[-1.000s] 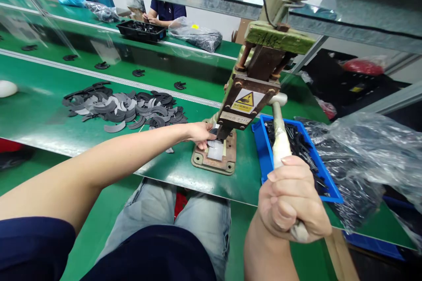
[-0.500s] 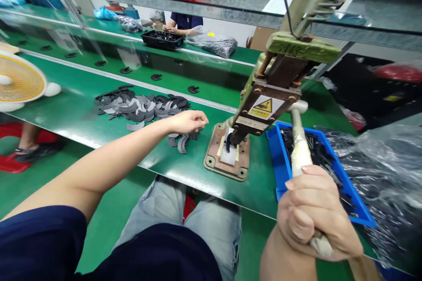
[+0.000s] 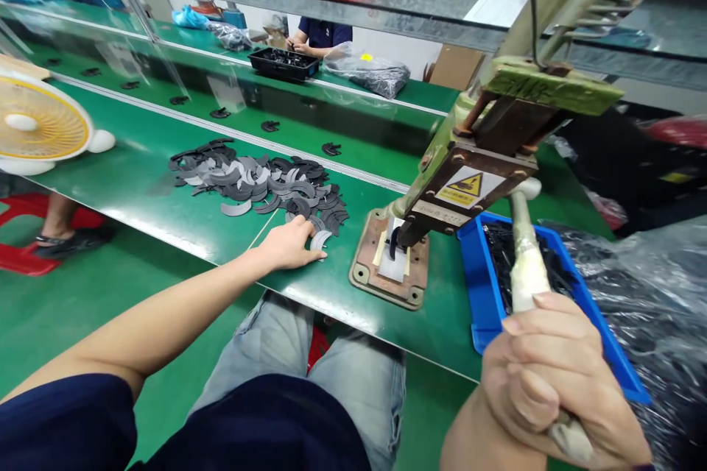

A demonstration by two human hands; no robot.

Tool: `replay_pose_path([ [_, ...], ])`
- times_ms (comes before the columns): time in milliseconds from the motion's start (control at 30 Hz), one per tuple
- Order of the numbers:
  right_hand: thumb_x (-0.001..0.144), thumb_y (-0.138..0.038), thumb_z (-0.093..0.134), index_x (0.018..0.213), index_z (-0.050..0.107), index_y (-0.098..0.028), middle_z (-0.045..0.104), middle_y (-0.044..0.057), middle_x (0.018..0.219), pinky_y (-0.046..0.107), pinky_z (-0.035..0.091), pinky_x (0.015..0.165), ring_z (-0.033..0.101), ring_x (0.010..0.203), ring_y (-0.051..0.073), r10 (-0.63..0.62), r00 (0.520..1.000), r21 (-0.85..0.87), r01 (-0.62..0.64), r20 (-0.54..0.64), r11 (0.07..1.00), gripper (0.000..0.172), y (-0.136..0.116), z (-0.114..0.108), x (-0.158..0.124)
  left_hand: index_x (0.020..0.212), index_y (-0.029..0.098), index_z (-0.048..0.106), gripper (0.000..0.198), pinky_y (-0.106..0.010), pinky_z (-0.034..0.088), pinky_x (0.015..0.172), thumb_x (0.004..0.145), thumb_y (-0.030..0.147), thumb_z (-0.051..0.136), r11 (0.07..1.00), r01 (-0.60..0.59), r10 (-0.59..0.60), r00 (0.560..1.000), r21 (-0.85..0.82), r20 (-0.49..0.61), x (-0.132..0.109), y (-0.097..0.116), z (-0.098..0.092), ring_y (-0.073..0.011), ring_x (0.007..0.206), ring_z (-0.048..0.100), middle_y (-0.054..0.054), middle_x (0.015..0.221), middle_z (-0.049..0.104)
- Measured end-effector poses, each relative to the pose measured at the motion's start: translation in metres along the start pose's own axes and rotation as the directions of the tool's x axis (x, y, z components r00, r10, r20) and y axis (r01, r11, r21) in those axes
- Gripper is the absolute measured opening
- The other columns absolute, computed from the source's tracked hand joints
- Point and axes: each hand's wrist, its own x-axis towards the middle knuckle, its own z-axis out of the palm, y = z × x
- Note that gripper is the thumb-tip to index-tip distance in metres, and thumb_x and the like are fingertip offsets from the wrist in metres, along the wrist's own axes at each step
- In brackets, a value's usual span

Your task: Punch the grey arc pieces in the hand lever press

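My left hand [image 3: 290, 244] rests on the green bench, fingers pinching a grey crescent-shaped piece [image 3: 319, 239] at the near edge of a pile of crescent pieces [image 3: 259, 182]. My right hand [image 3: 552, 383] is wrapped round the taped lever handle [image 3: 524, 265] of a hand press [image 3: 475, 162]. A dark piece [image 3: 393, 243] sits under the press head on the rusty base plate [image 3: 367, 261].
A blue tray [image 3: 480, 287] of dark parts stands right of the press, with plastic bags [image 3: 652, 294] of parts beside it. A fan [image 3: 38, 125] stands at the left. Across the belt a person [image 3: 317, 33] works by a black tray [image 3: 283, 62].
My left hand has left the press base and moved left and down onto a crescent piece by the pile. My right hand keeps its grip on the lever.
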Motion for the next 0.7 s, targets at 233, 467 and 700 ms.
replay_pose_path([
  [233,0.082,-0.032,0.069,0.047,0.033,-0.021,0.051,-0.004,0.047,0.047,0.052,0.071,0.058,0.050,0.015,-0.028,1.000,0.017,0.028,-0.010,0.999,0.051,0.001,0.004,0.001,0.089,0.023,0.052,0.029,-0.026,0.046,0.061,0.094,0.049,0.065,0.834,-0.121,0.203,0.975,-0.539,0.094,0.007,0.010,-0.001,-0.0164,0.066,0.065,0.002,0.073,0.064],
  [467,0.081,-0.038,0.068,0.047,0.028,-0.023,0.045,-0.004,0.042,0.048,0.053,0.066,0.051,0.043,0.017,-0.047,0.997,-0.042,0.044,-0.066,0.998,0.055,0.007,0.003,-0.002,0.086,0.019,0.055,0.032,-0.022,0.047,0.052,0.092,0.045,0.072,0.566,-0.030,0.279,0.947,-0.824,0.157,0.055,0.058,0.000,-0.0130,0.053,0.064,-0.001,0.063,0.067],
  [700,0.082,-0.035,0.067,0.048,0.034,-0.024,0.046,-0.004,0.042,0.049,0.053,0.066,0.051,0.042,0.018,-0.079,0.996,-0.031,0.077,-0.048,0.997,0.049,0.011,0.000,-0.002,0.083,0.017,0.065,0.028,-0.018,0.046,0.054,0.088,0.043,0.075,0.592,-0.126,0.382,0.914,-0.796,0.139,0.086,0.084,0.018,-0.0110,0.059,0.062,0.002,0.067,0.066],
])
